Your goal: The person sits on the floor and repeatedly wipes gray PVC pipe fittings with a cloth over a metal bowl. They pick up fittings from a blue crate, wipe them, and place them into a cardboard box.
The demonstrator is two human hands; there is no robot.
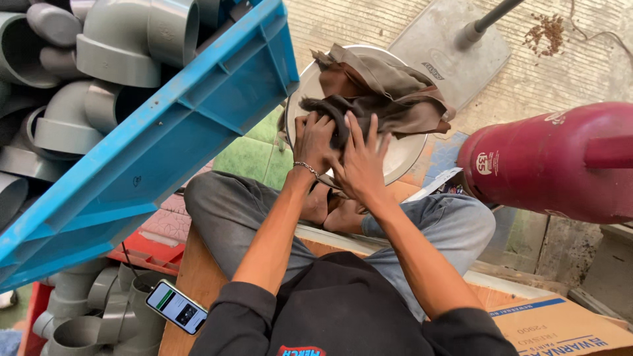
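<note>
A blue plastic crate [165,138], tipped at a slant across the upper left, carries a load of grey pipe elbows [125,39]; more grey pipe fittings [99,310] lie beneath it near a red tray [155,254]. At right, a dark red gas cylinder [547,161] lies on its side. The seated person, in grey trousers and a black top, has legs folded on a wooden platform [194,277], with a printed cardboard box [560,326] at the lower right. On the tiled floor ahead sits a square grey stand base [442,46] with a pole rising from it. Just before the knees stands a round pale metal basin [402,155], holding a crumpled brown cloth [389,89] that drapes over its upper half. Both hands are in the basin, side by side and touching. The left hand [315,140], a thin bracelet on its wrist, has its grip pressed together on a dark bunched fold of the cloth. The right hand [359,161] lies beside it with fingers spread flat over the same fold, pressing it down rather than pinching it. A smartphone [176,307] with a lit screen rests at the platform's left edge, well apart from both hands.
</note>
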